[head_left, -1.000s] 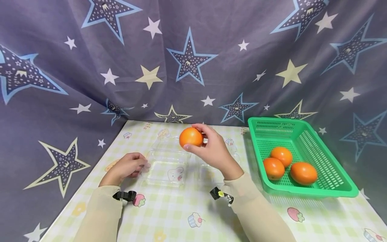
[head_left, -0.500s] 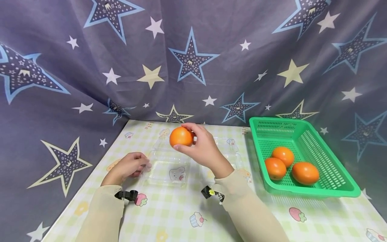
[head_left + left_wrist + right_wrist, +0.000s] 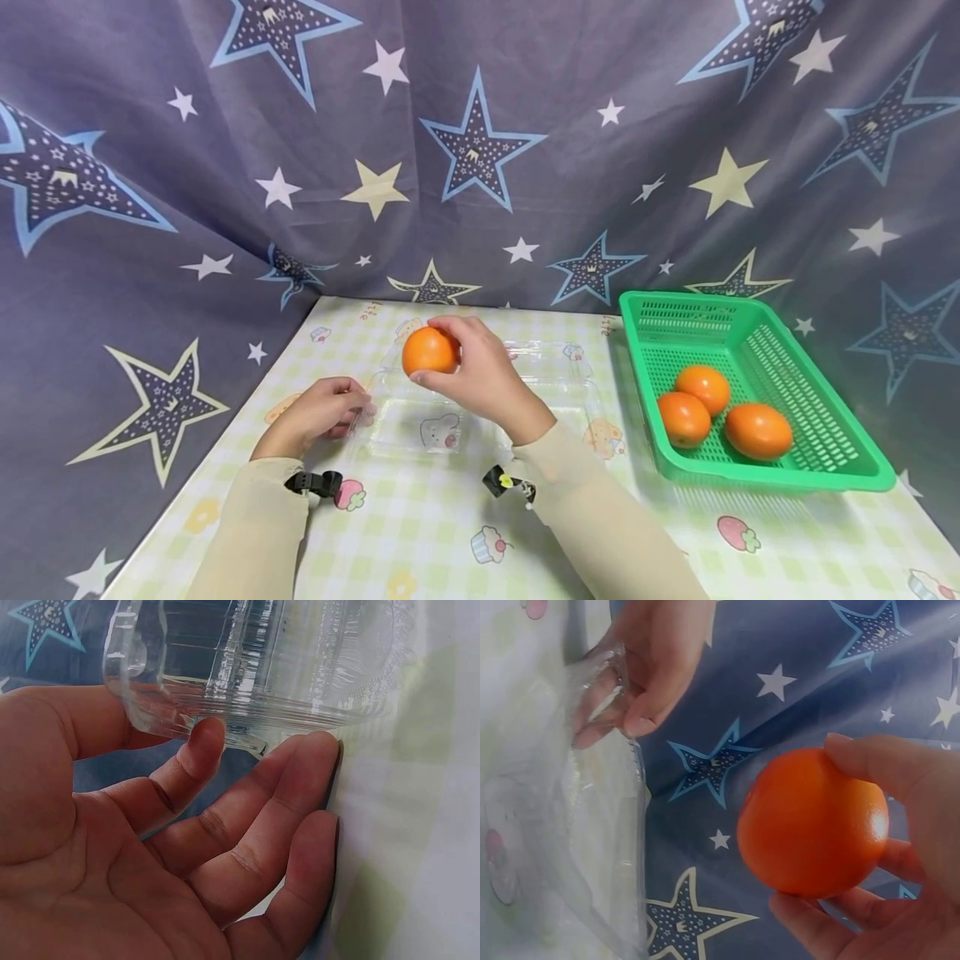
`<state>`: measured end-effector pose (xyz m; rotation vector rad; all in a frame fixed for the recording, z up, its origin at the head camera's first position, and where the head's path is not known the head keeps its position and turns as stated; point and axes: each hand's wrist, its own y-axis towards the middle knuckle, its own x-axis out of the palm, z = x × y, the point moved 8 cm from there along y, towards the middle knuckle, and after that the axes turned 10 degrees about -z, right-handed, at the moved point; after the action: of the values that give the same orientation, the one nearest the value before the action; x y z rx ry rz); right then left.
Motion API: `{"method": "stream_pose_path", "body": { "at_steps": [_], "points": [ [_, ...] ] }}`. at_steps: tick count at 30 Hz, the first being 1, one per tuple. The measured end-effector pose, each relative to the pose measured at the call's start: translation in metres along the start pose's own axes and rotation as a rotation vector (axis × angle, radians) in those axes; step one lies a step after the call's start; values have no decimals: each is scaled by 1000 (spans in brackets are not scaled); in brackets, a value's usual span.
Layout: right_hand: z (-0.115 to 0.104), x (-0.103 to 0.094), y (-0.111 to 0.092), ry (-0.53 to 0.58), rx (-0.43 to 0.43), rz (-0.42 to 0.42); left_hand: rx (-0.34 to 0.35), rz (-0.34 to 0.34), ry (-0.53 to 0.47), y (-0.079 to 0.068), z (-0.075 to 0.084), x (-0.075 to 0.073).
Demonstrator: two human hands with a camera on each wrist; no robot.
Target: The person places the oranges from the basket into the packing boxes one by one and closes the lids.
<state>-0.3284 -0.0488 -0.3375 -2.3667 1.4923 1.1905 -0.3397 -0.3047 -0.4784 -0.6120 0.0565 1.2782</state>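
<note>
My right hand (image 3: pixel 483 375) grips an orange (image 3: pixel 431 352), thumb on one side and fingers on the other, above the clear plastic box (image 3: pixel 408 425). In the right wrist view the orange (image 3: pixel 814 823) appears apart from the box. At the box's left edge, my left hand (image 3: pixel 322 412) pinches the rim between thumb and fingers. The left wrist view shows these fingertips (image 3: pixel 206 742) against the box's transparent edge (image 3: pixel 247 712). A second clear plastic section (image 3: pixel 573 400) lies to the right, partly hidden by my right forearm; whether the two are joined I cannot tell.
A green perforated basket (image 3: pixel 757 477) stands at the right of the table, holding two oranges (image 3: pixel 702 389) (image 3: pixel 682 419) and a third orange (image 3: pixel 758 431). A star-patterned curtain (image 3: pixel 480 242) hangs behind the checked tablecloth (image 3: pixel 420 533).
My right hand has carried the orange leftward, and lately slightly lower, over the left plastic box. My left hand stays at the box's rim.
</note>
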Motion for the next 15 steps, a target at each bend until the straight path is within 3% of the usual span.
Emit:
{"method": "stream_pose_path", "body": {
  "at_steps": [15],
  "points": [
    [6, 27, 2, -39, 39, -48, 1, -4, -10, 1, -1, 0]
  ]
}}
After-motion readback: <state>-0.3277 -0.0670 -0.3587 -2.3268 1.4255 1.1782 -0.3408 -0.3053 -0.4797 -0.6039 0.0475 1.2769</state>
